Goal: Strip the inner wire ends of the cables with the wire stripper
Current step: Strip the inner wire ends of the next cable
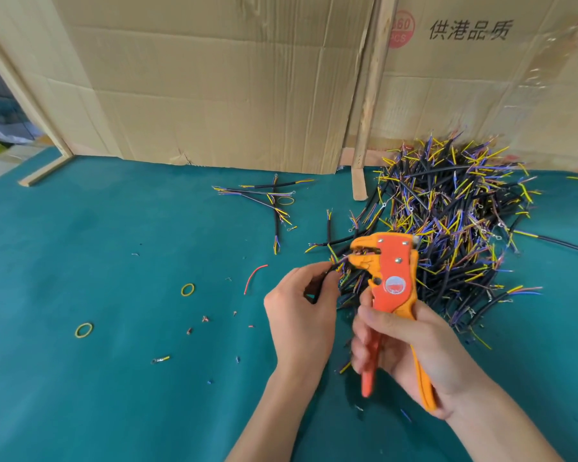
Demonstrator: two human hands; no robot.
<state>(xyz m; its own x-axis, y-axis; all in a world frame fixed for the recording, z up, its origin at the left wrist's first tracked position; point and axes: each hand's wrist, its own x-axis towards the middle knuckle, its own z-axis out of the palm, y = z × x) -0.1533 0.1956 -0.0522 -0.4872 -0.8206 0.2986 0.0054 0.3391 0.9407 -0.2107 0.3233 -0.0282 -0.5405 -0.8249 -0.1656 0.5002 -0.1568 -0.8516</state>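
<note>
At frame centre I see my left hand [299, 305] pinching a black cable [317, 288]; my right hand [411, 348] grips the orange wire stripper [389, 271], its beak at the cable's coloured wires.

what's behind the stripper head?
Behind the stripper, the big cable pile on the green mat, cardboard beyond. The right hand and the tool cover the pile's near edge, so what lies there is hidden.
</note>
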